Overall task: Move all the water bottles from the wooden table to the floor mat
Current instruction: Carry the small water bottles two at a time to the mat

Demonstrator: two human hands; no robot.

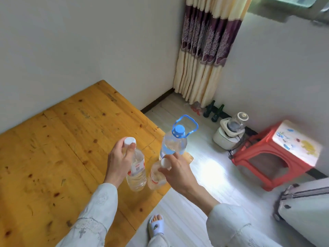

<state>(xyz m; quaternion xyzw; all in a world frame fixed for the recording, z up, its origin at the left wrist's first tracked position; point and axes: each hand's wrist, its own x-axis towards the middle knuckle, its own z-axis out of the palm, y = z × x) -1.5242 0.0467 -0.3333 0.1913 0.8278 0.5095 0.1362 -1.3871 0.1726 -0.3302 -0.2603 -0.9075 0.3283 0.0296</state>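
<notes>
Three clear water bottles stand near the right edge of the wooden table (58, 145). My left hand (119, 161) grips the neck of a white-capped bottle (137, 175), just under the cap. My right hand (175, 172) holds the white cap and neck of a second small bottle (156, 179), right beside the first. Behind them stands a large bottle (175, 143) with a blue cap and blue carry handle, close to the table's corner and touched by neither hand. No floor mat is clearly in view.
A red plastic stool (277, 155) stands on the pale floor to the right, with a white appliance (229, 136) and two dark green bottles (213, 111) by the wall. A grey suitcase (306, 209) lies at lower right. My sandalled foot (156, 225) is beside the table.
</notes>
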